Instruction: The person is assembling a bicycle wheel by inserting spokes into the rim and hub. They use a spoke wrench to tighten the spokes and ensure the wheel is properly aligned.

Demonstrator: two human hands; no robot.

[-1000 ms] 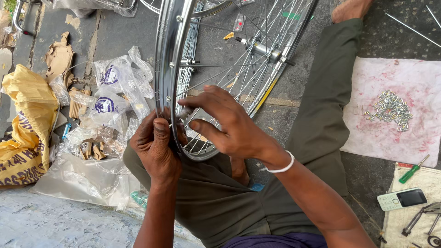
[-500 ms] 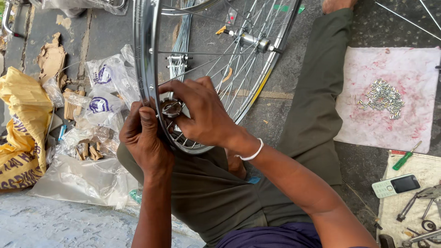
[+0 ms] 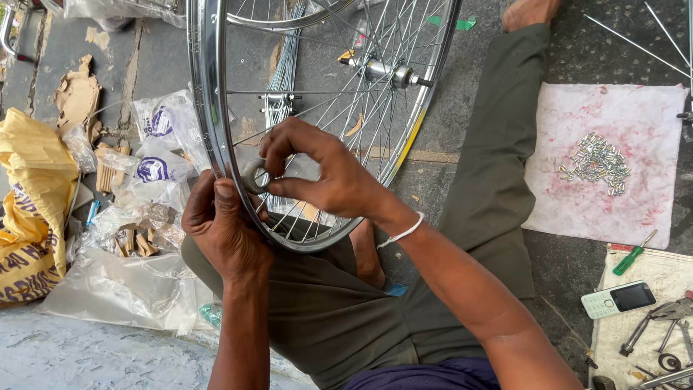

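A shiny bicycle wheel rim [image 3: 206, 94] with thin spokes and a metal hub [image 3: 382, 72] stands upright on my lap. My left hand [image 3: 220, 231] grips the rim's lower edge from the left side. My right hand [image 3: 317, 170] reaches through over the spokes and pinches a small round spoke tool [image 3: 254, 177] right at the rim, thumb and fingers closed on it. Both hands meet at the same spot on the rim. I sit cross-legged in olive trousers [image 3: 491, 180].
A stained white cloth [image 3: 577, 209] with a pile of spoke nipples [image 3: 595, 162] lies at right. Below it are a green screwdriver [image 3: 634, 253], a small phone [image 3: 619, 299] and wrenches [image 3: 650, 325]. Plastic bags [image 3: 155, 170] and a yellow sack [image 3: 29, 209] lie at left.
The wheel has shifted left and turned in my lap. My right hand moved from gripping the rim to pinching the small round tool against it; my left hand stayed on the rim.
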